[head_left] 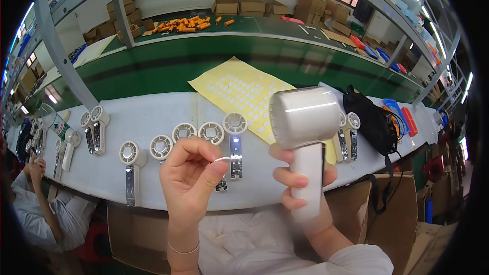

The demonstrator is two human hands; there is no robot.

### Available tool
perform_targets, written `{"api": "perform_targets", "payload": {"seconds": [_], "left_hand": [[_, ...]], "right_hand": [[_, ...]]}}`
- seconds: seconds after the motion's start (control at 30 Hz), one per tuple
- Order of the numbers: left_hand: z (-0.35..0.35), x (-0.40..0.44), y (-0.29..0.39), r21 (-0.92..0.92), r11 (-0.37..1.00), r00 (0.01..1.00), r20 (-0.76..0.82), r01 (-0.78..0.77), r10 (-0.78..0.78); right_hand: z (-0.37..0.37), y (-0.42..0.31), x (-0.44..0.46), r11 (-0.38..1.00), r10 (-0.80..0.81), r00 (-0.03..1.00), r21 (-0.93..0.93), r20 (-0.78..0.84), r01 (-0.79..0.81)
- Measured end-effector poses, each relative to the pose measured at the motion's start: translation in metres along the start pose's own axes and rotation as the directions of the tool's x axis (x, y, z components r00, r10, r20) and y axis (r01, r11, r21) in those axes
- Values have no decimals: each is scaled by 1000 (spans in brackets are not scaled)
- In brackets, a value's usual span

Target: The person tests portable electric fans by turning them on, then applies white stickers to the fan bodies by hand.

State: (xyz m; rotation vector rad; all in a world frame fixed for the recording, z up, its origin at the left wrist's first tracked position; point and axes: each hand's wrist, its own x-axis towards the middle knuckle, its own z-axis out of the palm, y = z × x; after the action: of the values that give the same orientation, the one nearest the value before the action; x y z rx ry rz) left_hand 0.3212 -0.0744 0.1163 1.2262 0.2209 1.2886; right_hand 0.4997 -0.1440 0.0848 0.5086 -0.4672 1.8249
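My right hand (294, 179) grips the handle of a white handheld fan (304, 117), held upright above the table with its round head at the top. Between the thumb and forefinger of my left hand (189, 181) is a small white sticker (222, 159), seen nearly edge-on. Behind both hands lies a yellow sheet (224, 74) with rows of white oval stickers. Several more fans stand or lie near my left hand, among them one fan (235, 145) with its circuit board showing in the handle and another fan (131, 173) further left.
A black bag (369, 122) lies on the right of the white table (153, 103), beside red and blue items. A plastic bottle (53, 122) stands at the left, near a co-worker's hands (35, 168). Orange cylinders (183, 24) lie on the green conveyor behind. Cardboard boxes (387, 214) are below.
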Motion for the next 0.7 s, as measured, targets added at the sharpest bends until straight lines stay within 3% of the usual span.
{"api": "perform_targets", "payload": {"seconds": [0.13, 0.23, 0.3, 0.37, 0.4, 0.6, 0.7], "left_hand": [[-8, -5, 4, -12, 999, 999, -43, -30, 29], [-12, -8, 4, -10, 998, 996, -74, -54, 53], [-15, -10, 4, -3, 998, 994, -90, -63, 62], [-18, -12, 4, 9, 998, 992, -105, -68, 68], [-18, -13, 4, 11, 998, 992, -110, -68, 68], [-19, -14, 2, 17, 998, 990, -128, -59, 60], [-19, -14, 0, 25, 998, 989, -134, -53, 56]], "right_hand": [[5, 3, 6, 861, -88, 982, -509, -167, -9], [19, 8, 21, 426, -223, 929, -887, -295, -179], [25, 19, 35, 215, -377, 881, -953, -284, -215], [20, 22, 35, 145, -377, 885, -961, -273, -235], [20, 24, 36, 209, -384, 876, -951, -293, -226], [19, 26, 35, 192, -342, 888, -948, -308, -254], [20, 29, 36, 102, -358, 901, -969, -247, -225]]}}
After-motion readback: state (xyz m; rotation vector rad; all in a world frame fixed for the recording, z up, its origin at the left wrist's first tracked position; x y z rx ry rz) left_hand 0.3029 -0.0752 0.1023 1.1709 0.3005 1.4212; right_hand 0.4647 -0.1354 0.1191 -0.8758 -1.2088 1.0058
